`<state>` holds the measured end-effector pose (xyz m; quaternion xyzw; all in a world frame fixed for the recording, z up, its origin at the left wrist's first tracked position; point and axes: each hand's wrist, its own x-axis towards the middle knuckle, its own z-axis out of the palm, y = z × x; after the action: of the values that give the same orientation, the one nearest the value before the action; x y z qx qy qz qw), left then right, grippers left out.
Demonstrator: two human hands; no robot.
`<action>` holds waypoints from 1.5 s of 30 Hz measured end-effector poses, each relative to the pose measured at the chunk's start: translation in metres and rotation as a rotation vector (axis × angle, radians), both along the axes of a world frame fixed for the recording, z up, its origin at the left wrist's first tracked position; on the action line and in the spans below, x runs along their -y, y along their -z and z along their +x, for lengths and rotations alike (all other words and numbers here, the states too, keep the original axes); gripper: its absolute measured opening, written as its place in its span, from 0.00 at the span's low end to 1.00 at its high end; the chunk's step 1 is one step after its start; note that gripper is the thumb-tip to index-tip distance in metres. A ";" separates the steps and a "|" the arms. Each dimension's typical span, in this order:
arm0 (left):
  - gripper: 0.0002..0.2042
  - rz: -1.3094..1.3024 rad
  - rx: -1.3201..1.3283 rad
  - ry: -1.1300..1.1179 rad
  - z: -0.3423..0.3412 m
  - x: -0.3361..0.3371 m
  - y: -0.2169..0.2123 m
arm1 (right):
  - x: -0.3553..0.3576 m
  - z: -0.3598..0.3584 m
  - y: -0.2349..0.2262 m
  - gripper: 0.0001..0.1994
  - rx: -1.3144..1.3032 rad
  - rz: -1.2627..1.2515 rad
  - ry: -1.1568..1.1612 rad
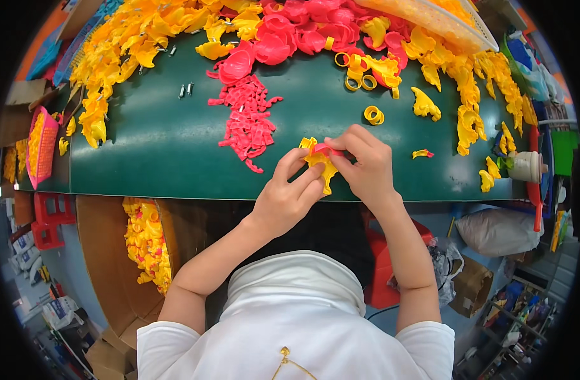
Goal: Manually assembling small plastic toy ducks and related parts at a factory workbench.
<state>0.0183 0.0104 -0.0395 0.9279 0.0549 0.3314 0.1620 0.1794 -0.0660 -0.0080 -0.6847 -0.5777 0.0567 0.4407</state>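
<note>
Over the table's near edge, my two hands work together on one yellow plastic piece [328,172]. My left hand [291,189] grips it from the left, thumb and fingers closed on its side. A small red plastic part [322,148] lies against its top, pinched by the fingertips of my right hand [364,158]. Just beyond my left hand is a pile of small red plastic parts [247,120]. Two stacked yellow rings [374,115] lie beyond my right hand, and a small yellow piece with a red tip [423,154] is off to its right.
Heaps of yellow shells [122,44] and red shells [274,41] cover the far side of the green table [169,155]. Small metal springs [186,90] lie at the left. A pink basket [44,149] stands at the left end, a white cup [527,166] at the right. Below is a cardboard box [106,253].
</note>
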 end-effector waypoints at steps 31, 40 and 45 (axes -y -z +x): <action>0.15 0.296 -0.135 -0.087 -0.038 0.000 -0.024 | -0.088 0.008 -0.004 0.09 0.199 -0.169 -0.401; 0.11 0.222 -0.020 -0.064 -0.023 -0.002 -0.014 | -0.032 0.022 -0.030 0.07 -0.439 -0.393 -0.076; 0.13 0.154 -0.001 -0.016 -0.015 -0.003 -0.012 | 0.018 -0.008 -0.012 0.06 -0.503 -0.258 0.072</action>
<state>0.0030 0.0137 -0.0279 0.9373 0.0366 0.3355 0.0875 0.1718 -0.0838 0.0041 -0.7194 -0.4135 0.2823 0.4814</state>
